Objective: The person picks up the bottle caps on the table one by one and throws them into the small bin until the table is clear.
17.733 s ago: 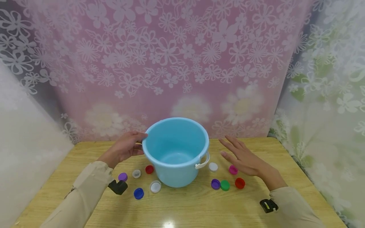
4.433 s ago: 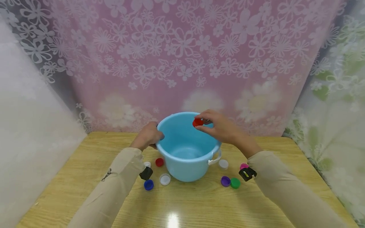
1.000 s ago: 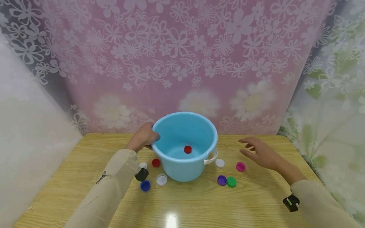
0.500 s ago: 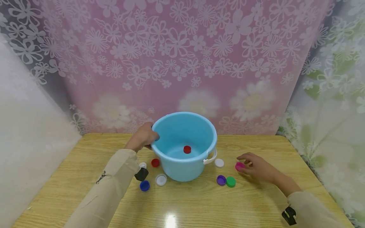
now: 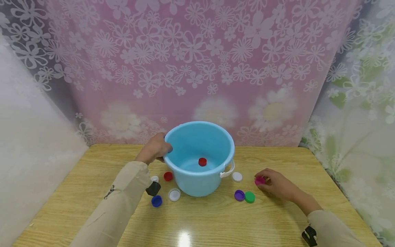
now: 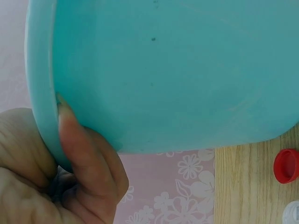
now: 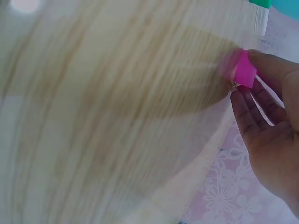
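A light blue bucket point(image 5: 199, 183) stands on the table, one red bottle cap point(image 5: 202, 162) on its floor. My left hand point(image 5: 155, 148) grips the bucket's rim on the left side; the left wrist view shows fingers point(image 6: 91, 163) curled round the edge. On the right, my right hand point(image 5: 279, 184) pinches a pink bottle cap point(image 5: 260, 180) between thumb and fingers. In the right wrist view the pink cap point(image 7: 245, 70) is at table level; whether it touches the wood is unclear. Near this hand lie a green cap point(image 5: 249, 197) and a purple cap point(image 5: 239, 195).
A white cap point(image 5: 237, 177) lies beside the bucket's white handle point(image 5: 227, 170). Left of the bucket are another red cap point(image 5: 168, 176), a white cap point(image 5: 174, 195), a blue cap point(image 5: 156, 201) and a partly hidden white cap point(image 5: 154, 179). A pink floral curtain point(image 5: 197, 68) hangs behind the table.
My right hand has come down onto the pink cap and now pinches it. Earlier, it held a red cap over the bucket; that cap now lies inside. The left hand keeps its grip on the rim.
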Demonstrator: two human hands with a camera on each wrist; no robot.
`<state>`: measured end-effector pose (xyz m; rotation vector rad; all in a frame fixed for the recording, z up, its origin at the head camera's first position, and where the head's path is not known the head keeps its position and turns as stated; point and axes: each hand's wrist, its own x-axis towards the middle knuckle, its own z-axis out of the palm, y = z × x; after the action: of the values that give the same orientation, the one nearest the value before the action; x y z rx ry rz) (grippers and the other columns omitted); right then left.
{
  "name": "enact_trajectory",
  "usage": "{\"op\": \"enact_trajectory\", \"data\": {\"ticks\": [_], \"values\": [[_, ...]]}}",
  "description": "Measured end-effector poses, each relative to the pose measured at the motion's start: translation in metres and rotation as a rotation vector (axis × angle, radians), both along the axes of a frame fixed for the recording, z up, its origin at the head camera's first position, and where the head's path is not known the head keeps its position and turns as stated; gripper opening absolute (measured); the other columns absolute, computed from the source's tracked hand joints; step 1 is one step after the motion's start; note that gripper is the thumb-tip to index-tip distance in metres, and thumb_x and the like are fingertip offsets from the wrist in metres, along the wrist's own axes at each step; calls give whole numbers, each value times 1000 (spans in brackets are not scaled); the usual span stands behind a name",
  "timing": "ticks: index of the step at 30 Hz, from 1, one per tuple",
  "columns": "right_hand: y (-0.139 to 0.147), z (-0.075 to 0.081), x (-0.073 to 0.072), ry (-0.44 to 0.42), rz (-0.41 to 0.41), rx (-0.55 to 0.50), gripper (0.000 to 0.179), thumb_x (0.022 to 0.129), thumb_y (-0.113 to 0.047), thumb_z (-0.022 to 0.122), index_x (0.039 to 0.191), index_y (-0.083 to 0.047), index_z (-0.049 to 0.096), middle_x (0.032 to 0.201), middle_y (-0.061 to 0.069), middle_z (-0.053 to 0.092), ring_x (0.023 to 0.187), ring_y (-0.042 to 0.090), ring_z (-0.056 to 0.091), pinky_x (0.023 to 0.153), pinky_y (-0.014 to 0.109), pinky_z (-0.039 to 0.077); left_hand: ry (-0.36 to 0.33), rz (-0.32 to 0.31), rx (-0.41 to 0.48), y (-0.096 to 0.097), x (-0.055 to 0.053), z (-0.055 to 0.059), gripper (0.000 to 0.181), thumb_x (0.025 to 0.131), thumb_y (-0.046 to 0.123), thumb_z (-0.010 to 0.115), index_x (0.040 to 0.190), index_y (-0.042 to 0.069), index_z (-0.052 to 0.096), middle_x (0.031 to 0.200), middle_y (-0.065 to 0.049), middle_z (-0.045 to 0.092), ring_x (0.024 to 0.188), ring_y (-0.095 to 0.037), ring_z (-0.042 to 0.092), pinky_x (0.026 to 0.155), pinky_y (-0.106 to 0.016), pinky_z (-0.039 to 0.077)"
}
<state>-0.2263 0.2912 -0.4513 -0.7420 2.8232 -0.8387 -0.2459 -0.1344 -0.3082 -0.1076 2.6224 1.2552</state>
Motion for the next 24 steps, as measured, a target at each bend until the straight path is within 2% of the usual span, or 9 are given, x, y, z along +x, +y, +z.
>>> {"op": "enact_trajectory", "data": {"ticks": [15,24], "values": [[-2,1,3,22,7,-40,29,88,-10,69,114,1,62,103,6,61,91,24,62,76,33,55,-6,6,-14,-1,0,0,47,90,0,54,134,-4,39,115,-24,53,68,-29,65,52,-34,57],[-2,-1,2,51,11,-3,29,87,-7,68,115,0,62,103,5,61,91,22,62,75,30,55,-16,0,-8,0,0,2,46,89,-1,54,132,-3,41,112,-23,55,65,-28,66,52,-34,57]]}}
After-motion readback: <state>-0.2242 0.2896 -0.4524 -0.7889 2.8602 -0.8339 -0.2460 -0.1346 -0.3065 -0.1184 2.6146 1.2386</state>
